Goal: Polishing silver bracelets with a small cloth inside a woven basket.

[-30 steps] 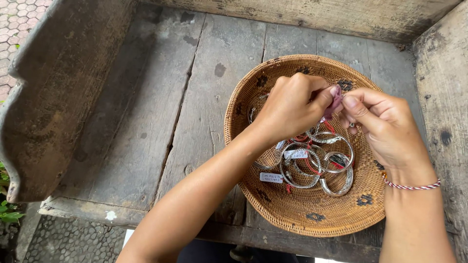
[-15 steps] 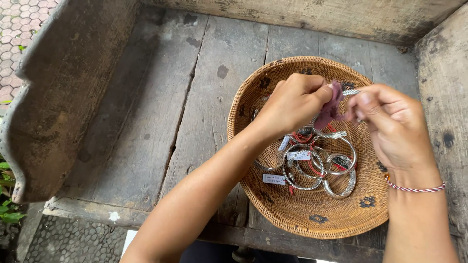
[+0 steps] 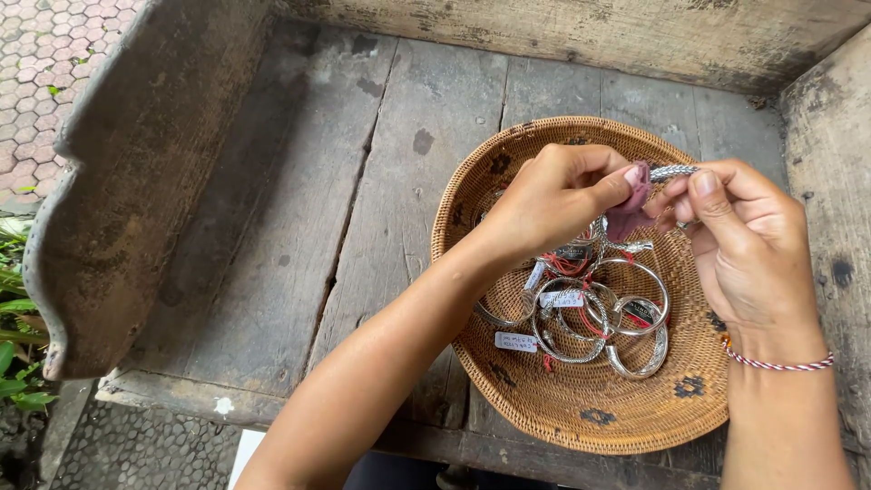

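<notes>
Silver braided bangle (image 3: 673, 171) held between both hands above a round woven basket (image 3: 508, 390). Right hand (image 3: 744, 245) pinches the bangle with thumb and fingers; left hand (image 3: 553, 200) presses a small pink cloth (image 3: 631, 204) against it, fingers closed on the cloth. Below, more silver bangles with paper tags (image 3: 590, 318) lie piled in the basket, which rests on a weathered wooden bench (image 3: 299, 227).

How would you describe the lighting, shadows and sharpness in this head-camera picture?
Head view: soft, even daylight with no hard shadows; small glints on the silver bangles in the woven basket. The left hand, right hand and pink cloth look sharp; the wooden tray's wall bows slightly near the frame edge.
</notes>
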